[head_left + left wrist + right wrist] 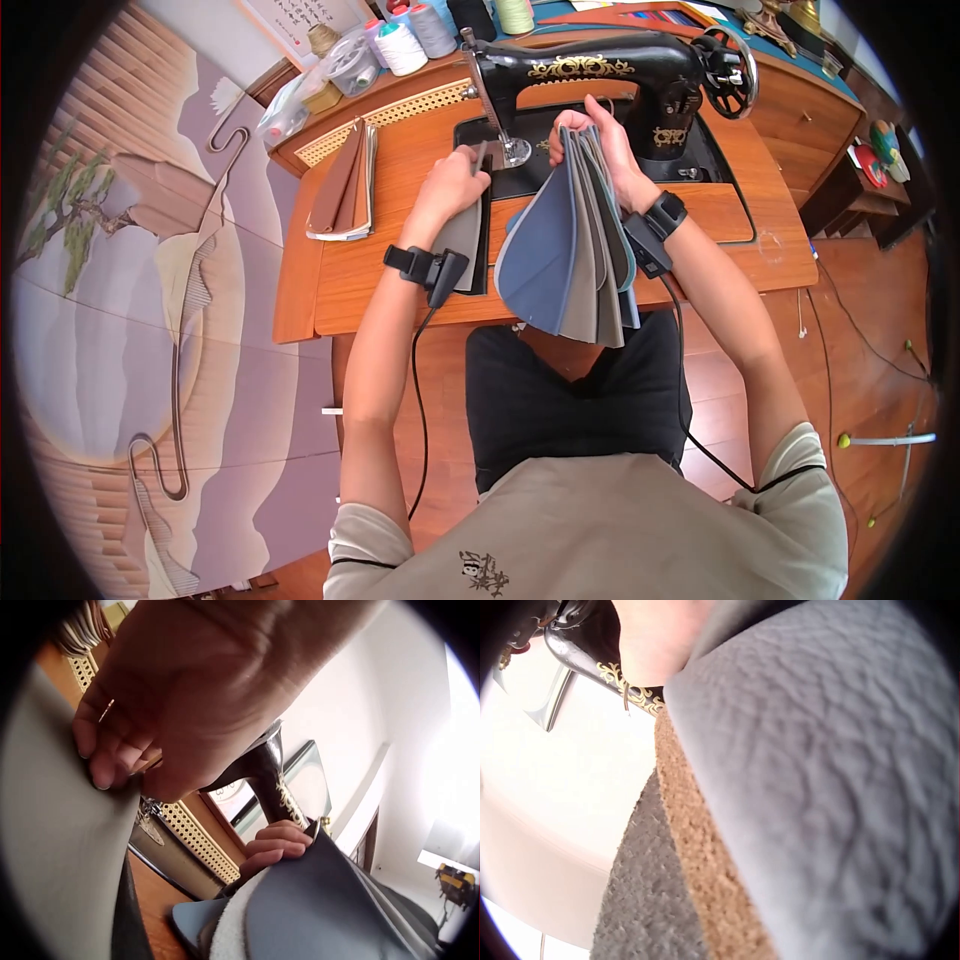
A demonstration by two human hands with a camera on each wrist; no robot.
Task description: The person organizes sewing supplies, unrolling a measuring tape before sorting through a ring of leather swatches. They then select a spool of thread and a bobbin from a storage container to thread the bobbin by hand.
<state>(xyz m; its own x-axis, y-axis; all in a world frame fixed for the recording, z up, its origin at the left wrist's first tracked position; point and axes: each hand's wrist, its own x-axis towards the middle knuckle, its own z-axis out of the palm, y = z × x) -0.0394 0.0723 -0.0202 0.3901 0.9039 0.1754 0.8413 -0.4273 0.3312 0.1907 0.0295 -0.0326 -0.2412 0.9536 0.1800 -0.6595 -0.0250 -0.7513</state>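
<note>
A fan of blue and grey leather pieces [565, 255] hangs from my right hand [615, 160], which grips its top end in front of the sewing machine. In the left wrist view the right hand's fingers [277, 846] curl over the blue pieces [307, 900]. My left hand [450, 188] pinches the top edge of a grey piece [460, 237], beside the needle area; a dark piece lies under it. That grey piece [60, 825] fills the left side of the left wrist view. Close up in the right wrist view are a grainy grey piece [825, 772] and a brown rough edge [697, 862].
The black sewing machine [600, 68] stands behind the hands on the wooden table [390, 290]. Brown pieces [342, 190] lie at the table's left. Thread spools [400, 48] line the back. A painted screen [240, 380] stands at the left, and black cables run from both wrists.
</note>
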